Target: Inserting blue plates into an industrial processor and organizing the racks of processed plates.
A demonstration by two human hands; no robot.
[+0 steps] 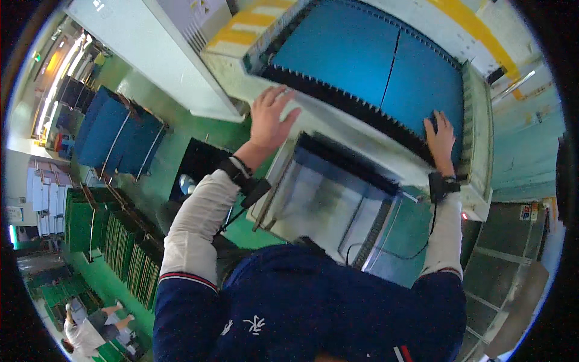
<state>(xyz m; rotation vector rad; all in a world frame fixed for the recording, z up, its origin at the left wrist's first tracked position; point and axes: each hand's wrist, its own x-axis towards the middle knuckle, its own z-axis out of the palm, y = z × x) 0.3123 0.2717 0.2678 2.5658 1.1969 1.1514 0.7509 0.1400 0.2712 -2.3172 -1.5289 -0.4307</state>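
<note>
My left hand [269, 117] lies flat with fingers spread on the cream edge of a machine table [313, 117], just below a black toothed strip [350, 105]. My right hand [440, 137] rests palm down on the blue sheet [362, 54] at that strip's right end. Neither hand holds anything. Both wrists carry black bands with cables. The blue sheet covers the machine bed and has a seam down its middle. Below my arms sits an open metal frame with a pale tray [325, 199].
Stacks of blue panels [114, 136] and green racks [108, 241] stand on the green floor at left. A person [90, 329] crouches at lower left. A white cabinet [157, 48] is at upper left. Yellow floor marking [476, 30] runs at upper right.
</note>
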